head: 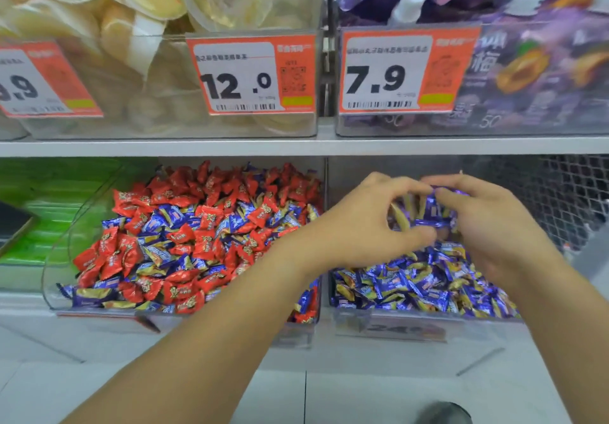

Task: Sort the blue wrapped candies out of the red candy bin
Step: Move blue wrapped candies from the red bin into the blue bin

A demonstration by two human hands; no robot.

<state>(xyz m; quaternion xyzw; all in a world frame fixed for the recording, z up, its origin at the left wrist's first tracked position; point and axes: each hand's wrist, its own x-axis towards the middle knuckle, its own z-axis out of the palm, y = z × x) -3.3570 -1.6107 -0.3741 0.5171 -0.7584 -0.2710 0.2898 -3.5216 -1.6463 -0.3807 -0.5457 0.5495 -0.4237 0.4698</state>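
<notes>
two hands: both are raised together over the right-hand bin, forearms reaching in from the near edge of the shelf.
left grip: the left hand has its fingers and thumb curled round a bunch of blue candies, clamped on them from the left side.
right grip: the right hand pinches the same bunch from the right, fingertips meeting the left hand's over it.
held load: the bunch hangs between the two palms, wrappers pointing mostly downward; how many pieces it holds i cannot tell.
below the grip: the blue candy bin lies straight under the bunch, already full of blue wrappers, so i judge a plain release would drop them home.
left of the grip: the red candy bin sits just beside, across a clear divider, with many blue pieces mixed among the red; the left hand is nearer to it.
next reach: likely leftward and slightly down, across the divider.
beyond the grip: price tags hang on the shelf above.
</notes>
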